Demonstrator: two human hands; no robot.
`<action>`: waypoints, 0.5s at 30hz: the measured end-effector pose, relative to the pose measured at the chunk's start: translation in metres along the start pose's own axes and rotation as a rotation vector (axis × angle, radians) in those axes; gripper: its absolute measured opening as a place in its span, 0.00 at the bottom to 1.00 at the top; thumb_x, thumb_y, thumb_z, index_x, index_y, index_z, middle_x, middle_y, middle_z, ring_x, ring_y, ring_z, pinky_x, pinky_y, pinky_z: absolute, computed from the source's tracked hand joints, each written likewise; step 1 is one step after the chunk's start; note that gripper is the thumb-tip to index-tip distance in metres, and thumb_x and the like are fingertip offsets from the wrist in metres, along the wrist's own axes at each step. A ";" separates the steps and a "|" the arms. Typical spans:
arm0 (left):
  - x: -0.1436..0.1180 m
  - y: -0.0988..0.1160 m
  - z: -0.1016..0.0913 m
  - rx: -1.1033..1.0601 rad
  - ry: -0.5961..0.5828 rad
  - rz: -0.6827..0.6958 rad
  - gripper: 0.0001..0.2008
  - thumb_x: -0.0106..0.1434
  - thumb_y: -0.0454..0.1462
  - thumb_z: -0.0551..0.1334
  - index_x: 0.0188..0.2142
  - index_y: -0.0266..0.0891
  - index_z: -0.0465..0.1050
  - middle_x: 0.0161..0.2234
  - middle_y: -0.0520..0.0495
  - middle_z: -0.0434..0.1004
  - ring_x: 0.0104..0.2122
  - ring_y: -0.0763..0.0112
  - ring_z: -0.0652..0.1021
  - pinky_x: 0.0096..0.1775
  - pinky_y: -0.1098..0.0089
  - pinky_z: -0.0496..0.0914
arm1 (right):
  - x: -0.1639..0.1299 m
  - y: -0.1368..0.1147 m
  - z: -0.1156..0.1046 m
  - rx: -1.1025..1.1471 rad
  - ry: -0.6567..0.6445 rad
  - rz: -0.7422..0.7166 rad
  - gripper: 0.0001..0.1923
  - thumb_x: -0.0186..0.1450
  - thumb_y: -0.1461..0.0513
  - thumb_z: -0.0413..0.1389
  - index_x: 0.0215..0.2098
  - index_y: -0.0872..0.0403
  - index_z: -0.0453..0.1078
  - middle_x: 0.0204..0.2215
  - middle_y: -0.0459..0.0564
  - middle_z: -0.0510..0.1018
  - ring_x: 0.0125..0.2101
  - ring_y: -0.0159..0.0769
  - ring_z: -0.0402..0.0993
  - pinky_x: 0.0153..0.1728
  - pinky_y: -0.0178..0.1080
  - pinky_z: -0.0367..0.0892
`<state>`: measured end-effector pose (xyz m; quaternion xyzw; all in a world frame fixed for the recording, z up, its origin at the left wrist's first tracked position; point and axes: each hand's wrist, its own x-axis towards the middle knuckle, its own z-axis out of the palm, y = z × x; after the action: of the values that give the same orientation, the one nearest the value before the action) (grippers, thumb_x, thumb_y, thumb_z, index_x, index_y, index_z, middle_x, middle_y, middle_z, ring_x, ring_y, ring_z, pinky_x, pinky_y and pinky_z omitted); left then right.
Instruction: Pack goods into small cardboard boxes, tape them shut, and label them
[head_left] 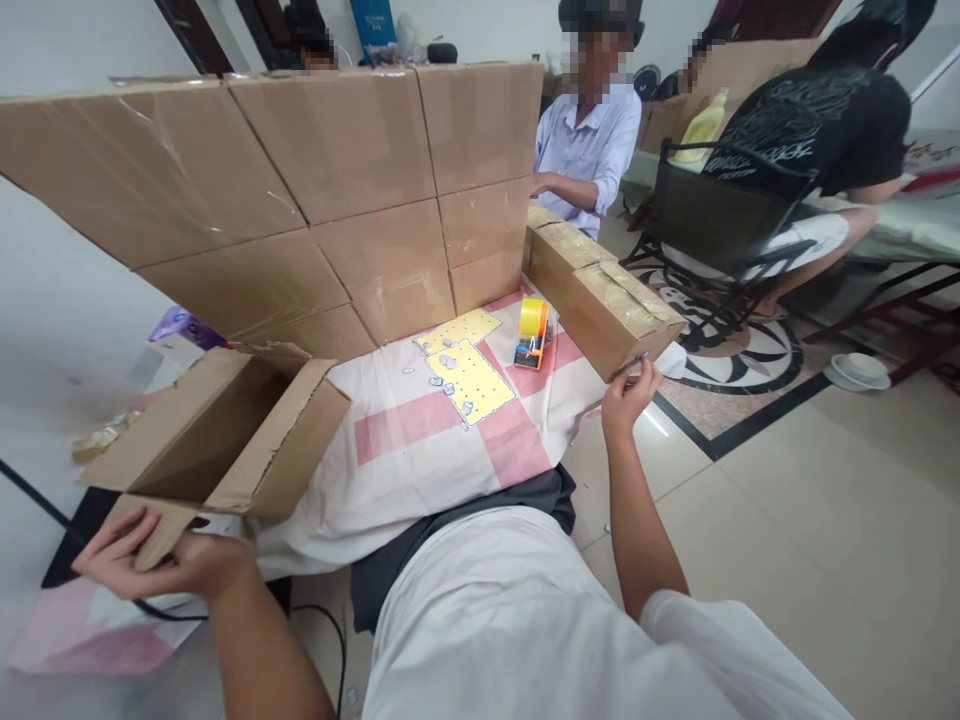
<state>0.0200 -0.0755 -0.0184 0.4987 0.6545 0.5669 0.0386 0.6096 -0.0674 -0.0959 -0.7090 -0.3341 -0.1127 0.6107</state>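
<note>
On the left, an open, unfilled-looking cardboard box [259, 425] tilts at the table's edge. My left hand [161, 560] is closed around its near flap, thumb and fingers on either side. Over on the right, my right hand [634, 395] is pinched closed at the lower front corner of a taped carton [611, 310]. A small dark bit shows at those fingertips, too small to name. Between the hands, a tape dispenser [531, 350] with a yellow roll stands on the checked cloth [405, 430]. Yellow dotted sheets [480, 385] lie nearby, with several small pale pieces on them.
Stacked taped cartons [375, 200] form a wall along the table's back. A person [589, 150] in a light shirt sits behind it. Another person [810, 120] in black occupies a folding chair [739, 215] at right. White bowls [859, 370] rest on the floor. A black cable [330, 620] hangs below.
</note>
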 end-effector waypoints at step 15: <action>0.006 -0.060 0.003 -0.008 0.623 0.392 0.12 0.64 0.48 0.53 0.29 0.46 0.56 0.33 0.47 0.60 0.41 0.47 0.75 0.45 0.44 0.69 | 0.009 -0.007 -0.012 -0.014 0.031 0.025 0.29 0.61 0.67 0.48 0.60 0.56 0.70 0.56 0.62 0.75 0.48 0.41 0.76 0.46 0.43 0.71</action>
<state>-0.0171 -0.0606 -0.0630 0.4178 0.5245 0.6910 -0.2699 0.6149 -0.0752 -0.0828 -0.7157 -0.3145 -0.1184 0.6122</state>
